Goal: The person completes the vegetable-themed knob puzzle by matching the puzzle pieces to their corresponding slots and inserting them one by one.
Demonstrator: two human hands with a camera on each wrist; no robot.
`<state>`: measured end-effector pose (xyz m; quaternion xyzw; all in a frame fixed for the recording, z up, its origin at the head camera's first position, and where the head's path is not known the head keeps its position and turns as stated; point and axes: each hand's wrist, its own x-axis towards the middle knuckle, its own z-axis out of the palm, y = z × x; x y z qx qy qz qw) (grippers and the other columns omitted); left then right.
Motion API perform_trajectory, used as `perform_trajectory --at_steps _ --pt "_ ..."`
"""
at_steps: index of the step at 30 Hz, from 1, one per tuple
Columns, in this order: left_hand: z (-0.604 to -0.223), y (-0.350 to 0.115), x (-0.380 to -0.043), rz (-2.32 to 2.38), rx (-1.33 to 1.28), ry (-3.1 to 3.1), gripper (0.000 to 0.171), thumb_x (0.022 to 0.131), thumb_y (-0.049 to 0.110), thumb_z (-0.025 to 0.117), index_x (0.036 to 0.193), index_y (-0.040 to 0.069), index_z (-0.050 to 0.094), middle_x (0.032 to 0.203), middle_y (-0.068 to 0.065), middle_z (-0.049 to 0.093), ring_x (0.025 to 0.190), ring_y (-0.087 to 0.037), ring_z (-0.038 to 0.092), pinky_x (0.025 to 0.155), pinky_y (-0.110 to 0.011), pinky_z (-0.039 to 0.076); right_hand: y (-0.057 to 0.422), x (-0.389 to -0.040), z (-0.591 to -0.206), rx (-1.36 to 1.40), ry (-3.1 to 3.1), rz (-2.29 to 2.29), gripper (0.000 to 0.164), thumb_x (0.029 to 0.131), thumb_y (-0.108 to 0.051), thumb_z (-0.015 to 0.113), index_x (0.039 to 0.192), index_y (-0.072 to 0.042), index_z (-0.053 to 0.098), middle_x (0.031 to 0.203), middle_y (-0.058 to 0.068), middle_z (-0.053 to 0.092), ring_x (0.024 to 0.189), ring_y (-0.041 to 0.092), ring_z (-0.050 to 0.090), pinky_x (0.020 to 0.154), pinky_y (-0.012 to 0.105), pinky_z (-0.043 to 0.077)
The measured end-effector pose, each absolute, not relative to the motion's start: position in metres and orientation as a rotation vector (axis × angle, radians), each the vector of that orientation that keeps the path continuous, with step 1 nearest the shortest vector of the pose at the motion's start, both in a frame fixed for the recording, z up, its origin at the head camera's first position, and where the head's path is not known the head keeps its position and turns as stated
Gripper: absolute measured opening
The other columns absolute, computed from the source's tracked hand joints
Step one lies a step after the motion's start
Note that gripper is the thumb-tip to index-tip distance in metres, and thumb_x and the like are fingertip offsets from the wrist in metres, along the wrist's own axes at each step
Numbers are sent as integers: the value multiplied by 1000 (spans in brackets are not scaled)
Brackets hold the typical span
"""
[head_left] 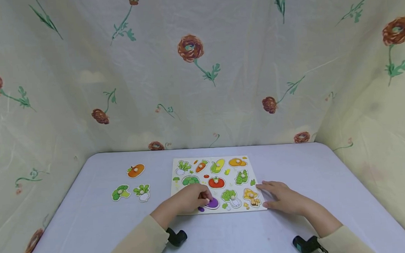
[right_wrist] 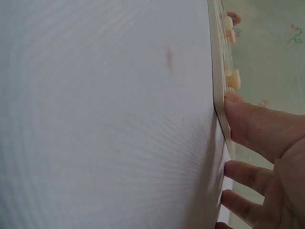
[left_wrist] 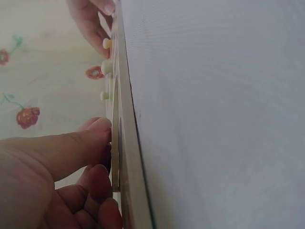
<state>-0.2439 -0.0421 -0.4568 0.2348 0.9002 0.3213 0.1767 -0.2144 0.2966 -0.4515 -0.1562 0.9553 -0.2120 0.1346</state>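
A wooden peg puzzle board (head_left: 230, 183) printed with vegetables lies on the table. My left hand (head_left: 192, 198) reaches over its lower left part and pinches the knob of the purple eggplant piece (head_left: 213, 204); the fingers hide part of it. In the left wrist view, the purple piece (left_wrist: 107, 160) shows between thumb and fingers, against the board's face. My right hand (head_left: 283, 198) rests at the board's right edge with fingers spread. Its thumb (right_wrist: 250, 121) touches the board near the lower right corner, beside the mushroom piece (head_left: 251, 197).
Left of the board lie three loose pieces: a pumpkin (head_left: 136, 171), a broccoli (head_left: 120, 192) and a radish (head_left: 142, 193). Knobbed pieces on the board include a tomato (head_left: 216, 183) and a bok choy (head_left: 231, 196). A flowered curtain (head_left: 238, 83) surrounds the table (head_left: 227, 238).
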Motion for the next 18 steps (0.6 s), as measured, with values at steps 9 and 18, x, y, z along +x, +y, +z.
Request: perform_trajectory --at_steps 9,18 --pt "-454 -42 -242 924 631 2547 7 96 16 68 93 22 67 85 6 61 81 -11 57 75 -26 49 298 -215 -452 -461 2773 -607 68 90 -41 72 146 -9 51 154 28 36 141 53 26 109 71 25" --pt "-458 -44 -245 951 619 2536 7 95 16 70 93 22 68 85 5 61 80 -12 58 74 -27 49 298 -215 -453 -456 2767 -618 68 90 -41 72 146 -9 51 154 28 36 141 53 26 109 71 25"
